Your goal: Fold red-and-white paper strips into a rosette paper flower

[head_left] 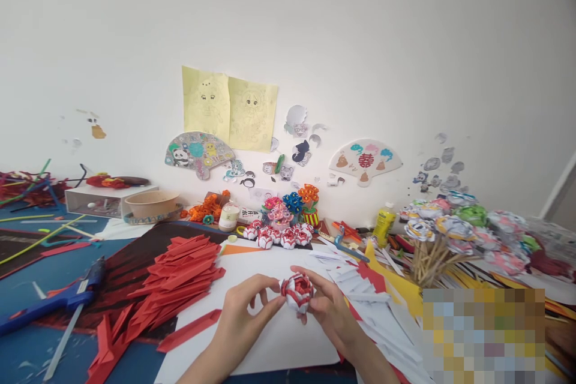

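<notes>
Between my hands is a red and white folded paper flower (297,293), held above a white paper sheet (279,342). My left hand (247,306) pinches its left edge with thumb and finger. From the other side my right hand (327,303) grips it, fingers curled behind and under the bloom. To the left lies a heap of folded red paper strips (184,276), one lone strip (189,331) resting on the sheet. Folded white paper strips (355,282) are spread to the right. Behind the hands sits a row of similar finished paper flowers (279,235).
A blue hot glue gun (81,294) with a glue stick lies at the left. Paper flowers on sticks (432,240) stand at the right beside a yellow bottle (384,225). Against the wall are a tan bowl (152,204), a white box (96,201) and pipe-cleaner flowers (292,203).
</notes>
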The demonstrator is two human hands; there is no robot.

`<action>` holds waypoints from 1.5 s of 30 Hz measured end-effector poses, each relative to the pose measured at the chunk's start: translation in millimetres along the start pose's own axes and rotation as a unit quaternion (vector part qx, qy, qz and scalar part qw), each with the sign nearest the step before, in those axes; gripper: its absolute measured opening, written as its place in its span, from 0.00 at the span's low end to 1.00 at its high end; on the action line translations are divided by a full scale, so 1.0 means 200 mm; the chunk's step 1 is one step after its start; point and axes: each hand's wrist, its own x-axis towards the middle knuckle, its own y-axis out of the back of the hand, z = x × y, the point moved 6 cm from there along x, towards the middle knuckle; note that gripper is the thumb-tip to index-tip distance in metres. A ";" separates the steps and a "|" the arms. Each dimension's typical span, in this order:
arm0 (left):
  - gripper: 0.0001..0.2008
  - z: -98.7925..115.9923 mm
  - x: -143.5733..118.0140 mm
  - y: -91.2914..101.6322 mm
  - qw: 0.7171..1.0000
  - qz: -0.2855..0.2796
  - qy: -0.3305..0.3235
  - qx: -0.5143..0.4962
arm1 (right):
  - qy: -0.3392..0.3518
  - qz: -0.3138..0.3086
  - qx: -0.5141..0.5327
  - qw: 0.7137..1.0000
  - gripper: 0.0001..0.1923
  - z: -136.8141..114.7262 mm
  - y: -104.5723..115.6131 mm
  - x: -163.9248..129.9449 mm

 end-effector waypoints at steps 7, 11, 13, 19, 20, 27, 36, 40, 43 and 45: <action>0.06 0.01 -0.01 -0.02 1.000 -0.013 -0.014 0.019 | -0.002 -0.013 -0.004 1.000 0.25 0.00 -0.01 -0.01; 0.05 0.03 -0.02 -0.02 0.998 0.005 -0.057 0.030 | -0.002 -0.017 -0.009 1.000 0.26 0.00 -0.01 0.00; 0.05 0.04 -0.03 -0.01 0.997 0.007 -0.073 0.036 | -0.003 -0.019 -0.009 1.000 0.26 0.01 -0.01 0.00; 0.07 0.06 -0.03 -0.01 0.993 0.009 -0.114 0.034 | -0.010 -0.022 0.005 1.000 0.27 0.04 0.00 -0.01; 0.07 0.07 -0.03 -0.01 0.993 0.010 -0.117 0.032 | -0.012 -0.023 0.011 1.000 0.26 0.04 0.00 -0.01; 0.07 0.07 -0.02 0.00 0.994 -0.014 -0.101 -0.025 | -0.025 -0.028 0.057 0.998 0.23 0.03 0.00 0.00; 0.05 0.05 -0.02 0.00 0.997 -0.007 -0.058 -0.051 | -0.062 -0.044 0.082 0.994 0.19 0.07 0.00 0.00; 0.04 0.04 -0.01 0.00 0.997 -0.002 -0.058 -0.048 | -0.074 -0.037 0.090 0.992 0.18 0.08 -0.01 0.00; 0.05 0.05 -0.02 0.00 0.995 0.006 -0.083 -0.046 | -0.080 -0.034 0.094 0.992 0.17 0.08 -0.01 0.00; 0.05 0.06 -0.02 0.00 0.994 0.010 -0.096 -0.045 | -0.083 -0.034 0.095 0.991 0.15 0.08 -0.01 0.00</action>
